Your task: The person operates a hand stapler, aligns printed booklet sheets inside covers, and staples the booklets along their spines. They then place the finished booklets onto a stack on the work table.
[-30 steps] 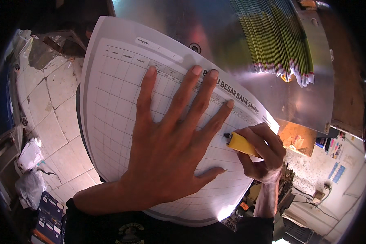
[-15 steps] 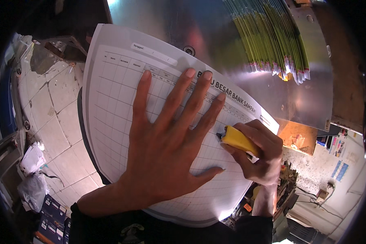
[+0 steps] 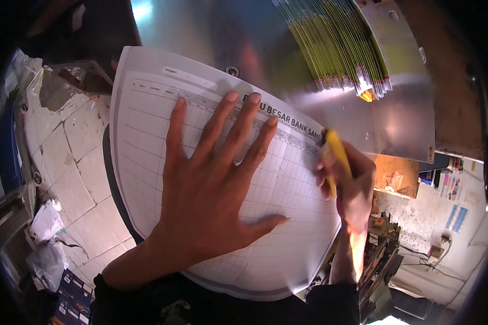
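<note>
A large white sheet (image 3: 146, 135) printed with a table grid and a heading lies at a slant before me, and its near part bulges toward my body. My left hand (image 3: 206, 195) rests flat on it, fingers spread, fingertips reaching the heading. My right hand (image 3: 358, 179) is closed around a yellow hand tool (image 3: 338, 157) with a dark tip; its exact kind is unclear. The tool stands steeply at the sheet's right edge, by the end of the heading. I cannot tell whether its tip touches the paper.
Beyond the sheet is a shiny metal tabletop (image 3: 200, 38) carrying a fanned row of green-and-yellow booklets (image 3: 336, 49). White floor tiles (image 3: 65, 151) show at left, with a plastic bag (image 3: 46, 265) and dark boxes (image 3: 73, 295). Cluttered equipment (image 3: 382, 244) and cables stand at right.
My right hand has moved up toward the sheet's far right edge, turning the yellow tool from nearly flat to steep. My left hand stays flat on the sheet; the whole view has shifted slightly.
</note>
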A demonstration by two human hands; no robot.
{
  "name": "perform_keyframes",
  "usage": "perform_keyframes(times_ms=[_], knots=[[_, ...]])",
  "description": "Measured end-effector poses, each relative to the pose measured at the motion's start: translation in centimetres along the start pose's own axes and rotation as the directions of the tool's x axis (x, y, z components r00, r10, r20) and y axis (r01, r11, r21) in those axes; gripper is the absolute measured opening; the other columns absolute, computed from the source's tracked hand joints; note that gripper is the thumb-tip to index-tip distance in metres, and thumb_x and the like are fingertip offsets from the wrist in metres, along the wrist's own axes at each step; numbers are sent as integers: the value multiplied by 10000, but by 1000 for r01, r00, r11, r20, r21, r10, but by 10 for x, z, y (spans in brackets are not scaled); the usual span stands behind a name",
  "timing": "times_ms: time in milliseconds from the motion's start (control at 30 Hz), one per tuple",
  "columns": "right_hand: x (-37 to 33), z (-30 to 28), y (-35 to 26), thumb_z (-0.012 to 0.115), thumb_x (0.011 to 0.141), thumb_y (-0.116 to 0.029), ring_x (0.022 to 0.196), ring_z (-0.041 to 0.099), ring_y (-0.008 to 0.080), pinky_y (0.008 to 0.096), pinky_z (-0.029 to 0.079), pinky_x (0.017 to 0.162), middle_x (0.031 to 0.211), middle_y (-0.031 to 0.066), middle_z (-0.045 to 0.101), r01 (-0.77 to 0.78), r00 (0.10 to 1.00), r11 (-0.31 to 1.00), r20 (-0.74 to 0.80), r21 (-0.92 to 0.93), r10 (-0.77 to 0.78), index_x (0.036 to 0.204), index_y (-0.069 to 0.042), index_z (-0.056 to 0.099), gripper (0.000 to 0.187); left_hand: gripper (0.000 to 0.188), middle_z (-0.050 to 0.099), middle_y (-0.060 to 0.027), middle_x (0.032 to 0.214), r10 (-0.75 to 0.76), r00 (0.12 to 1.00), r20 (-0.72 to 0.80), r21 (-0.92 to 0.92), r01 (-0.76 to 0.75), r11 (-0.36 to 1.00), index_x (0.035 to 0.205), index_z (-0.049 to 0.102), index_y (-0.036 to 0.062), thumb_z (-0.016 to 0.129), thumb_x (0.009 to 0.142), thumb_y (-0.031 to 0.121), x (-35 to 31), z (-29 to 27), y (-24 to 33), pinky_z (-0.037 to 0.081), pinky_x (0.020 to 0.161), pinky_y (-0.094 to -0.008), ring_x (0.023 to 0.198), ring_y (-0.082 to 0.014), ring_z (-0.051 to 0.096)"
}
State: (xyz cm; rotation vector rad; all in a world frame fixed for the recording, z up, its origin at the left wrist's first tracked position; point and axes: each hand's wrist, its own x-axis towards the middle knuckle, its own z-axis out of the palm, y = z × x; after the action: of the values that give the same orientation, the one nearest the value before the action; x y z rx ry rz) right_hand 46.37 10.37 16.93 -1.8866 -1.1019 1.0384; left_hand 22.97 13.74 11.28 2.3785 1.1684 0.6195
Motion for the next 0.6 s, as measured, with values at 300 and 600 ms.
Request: perform_keyframes(times_ms=[300, 600], knots=[[-4, -2, 9, 804, 677, 108, 822, 710, 224, 295, 573, 708, 924, 172, 720, 658, 746, 686, 398, -311, -534, 1141, 44, 711, 478, 967, 349, -128, 1610, -4, 999, -33, -22, 4, 1000, 1499, 483, 170, 663, 758, 765, -3, 5, -1, 59, 1208, -653, 1503, -323, 291], [3, 0, -1, 844, 673, 58, 754, 715, 218, 303, 566, 622, 901, 150, 701, 730, 679, 574, 484, -371, -552, 1127, 42, 710, 474, 961, 348, -122, 1609, -6, 1000, -19, -42, 6, 999, 1494, 491, 170, 691, 745, 737, -2, 4, -1, 46, 1208, -656, 1501, -313, 292]])
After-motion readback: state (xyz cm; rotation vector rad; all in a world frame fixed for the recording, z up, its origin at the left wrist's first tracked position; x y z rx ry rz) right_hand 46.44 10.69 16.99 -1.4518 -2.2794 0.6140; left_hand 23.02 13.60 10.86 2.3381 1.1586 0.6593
